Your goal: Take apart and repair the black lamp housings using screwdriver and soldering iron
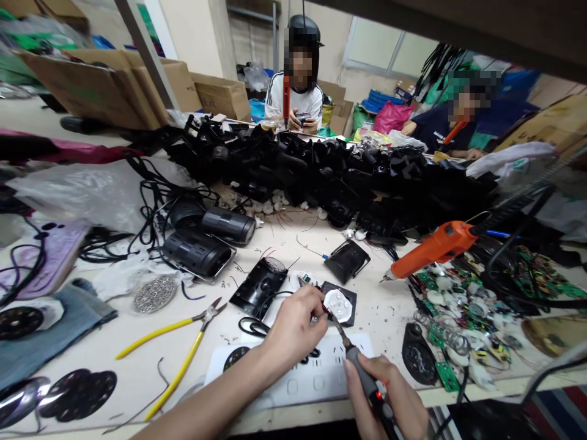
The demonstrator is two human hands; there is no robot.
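My left hand (pixel 293 324) is closed in a pinch over a thin wire beside a white round LED board (pixel 338 304) that sits in a black square housing (pixel 345 297). My right hand (pixel 394 397) grips a soldering iron (pixel 362 373) with a red light on its handle. The iron's tip reaches up to the edge of the white board, close to my left fingertips. A black oval shell (pixel 259 287) lies just left of my left hand. Under my hands lies a white power strip (pixel 298 379).
Yellow-handled pliers (pixel 174 342) lie at the front left. An orange electric screwdriver (pixel 435 244) hangs at the right over green circuit boards (pixel 458 318). Black lamp bodies (pixel 206 238) and a long heap of black parts (pixel 330 165) fill the middle. Two people sit across the table.
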